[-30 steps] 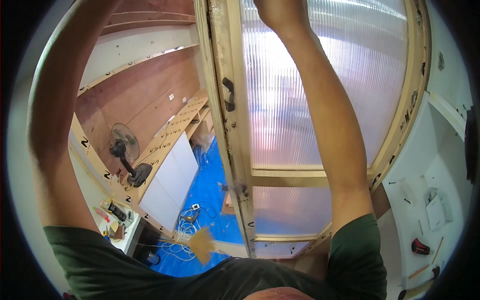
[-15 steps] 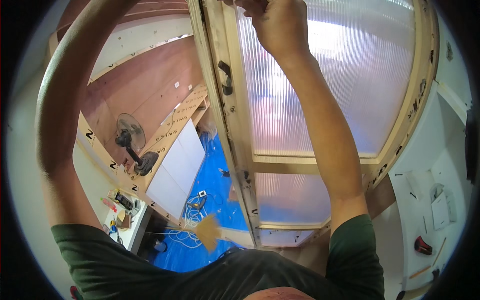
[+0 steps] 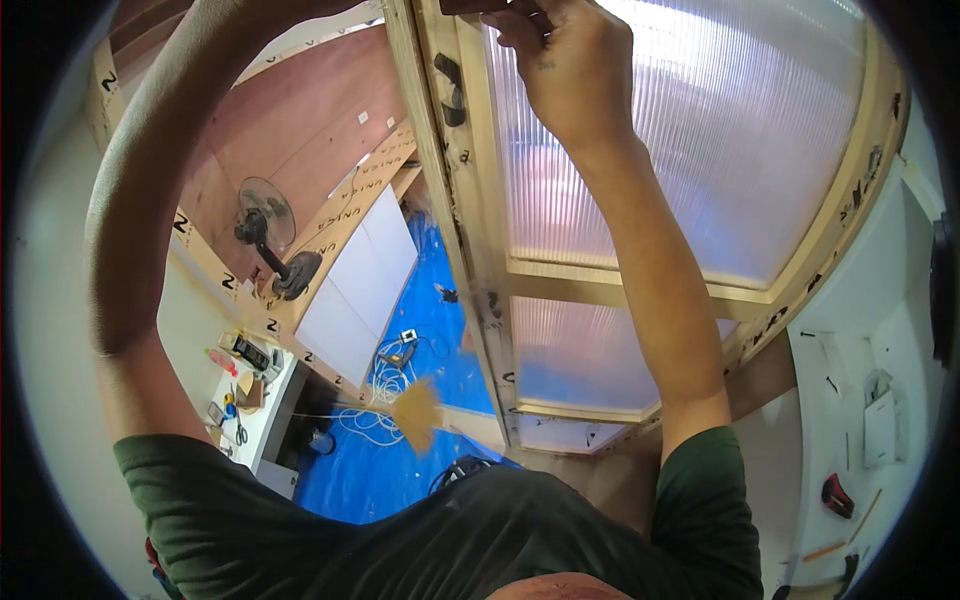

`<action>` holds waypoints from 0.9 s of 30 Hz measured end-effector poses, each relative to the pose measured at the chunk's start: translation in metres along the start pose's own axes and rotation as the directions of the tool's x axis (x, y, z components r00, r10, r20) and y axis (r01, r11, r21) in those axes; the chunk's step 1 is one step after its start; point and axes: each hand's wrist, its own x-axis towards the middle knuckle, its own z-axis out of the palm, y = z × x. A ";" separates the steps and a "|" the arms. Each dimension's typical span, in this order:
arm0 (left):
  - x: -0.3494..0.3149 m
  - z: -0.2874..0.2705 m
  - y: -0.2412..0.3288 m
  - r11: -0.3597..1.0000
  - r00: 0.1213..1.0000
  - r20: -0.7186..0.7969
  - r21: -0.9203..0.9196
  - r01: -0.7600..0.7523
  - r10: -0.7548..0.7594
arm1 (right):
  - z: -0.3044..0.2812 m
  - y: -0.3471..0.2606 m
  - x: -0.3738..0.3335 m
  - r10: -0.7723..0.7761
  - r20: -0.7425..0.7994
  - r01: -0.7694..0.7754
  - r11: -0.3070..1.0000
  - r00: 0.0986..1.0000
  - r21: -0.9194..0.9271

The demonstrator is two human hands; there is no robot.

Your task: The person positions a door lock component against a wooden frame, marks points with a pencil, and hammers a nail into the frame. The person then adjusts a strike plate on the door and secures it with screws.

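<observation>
My right hand [image 3: 580, 75] is raised at the top edge, by the upper part of a light wooden door frame [image 3: 475, 180]. Its fingers are bent and pressed together, and their tips are partly cut off; what they grip cannot be made out. A dark brown sliver lies at the picture's edge beside them, too little to name. The raised left forearm [image 3: 145, 220] bends over and leaves through the top edge, so my left hand is out of sight. Ribbed translucent panels [image 3: 720, 170] fill the frame behind my right arm. Black curved pieces [image 3: 450, 90] sit on its left upright.
A fan [image 3: 270, 225] stands on a wooden ledge at left. Below are a counter [image 3: 270, 425] with scissors and small items, a straw broom [image 3: 415, 415], coiled white cord [image 3: 375, 425] and blue floor sheeting [image 3: 400, 490]. A red-and-black tool [image 3: 838, 495] lies on the right shelf.
The view has shifted, and the door panels sit higher in the picture. My right hand appears slightly lower and farther right, still with bent fingers. The left forearm remains raised.
</observation>
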 end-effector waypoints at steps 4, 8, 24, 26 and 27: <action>-0.006 0.003 0.020 0.998 0.999 -0.004 -0.041 0.048 -0.048 | -0.002 0.003 -0.015 0.004 0.011 -0.004 1.000 1.000 -0.009; -0.013 0.016 0.029 0.992 1.000 -0.025 -0.123 0.014 -0.017 | -0.004 0.006 -0.035 0.007 0.036 -0.006 1.000 0.999 -0.018; -0.044 0.027 0.105 0.990 0.979 0.195 -0.114 0.082 -0.059 | -0.011 0.017 -0.125 0.061 0.157 -0.050 0.996 0.986 -0.071; -0.050 0.028 0.115 0.989 0.968 0.228 -0.071 0.126 -0.107 | -0.009 0.013 -0.135 0.064 0.080 -0.063 0.998 0.995 -0.018; -0.053 0.028 0.119 0.988 0.961 0.244 -0.050 0.148 -0.131 | -0.009 0.014 -0.138 0.061 0.084 -0.059 0.998 0.995 -0.019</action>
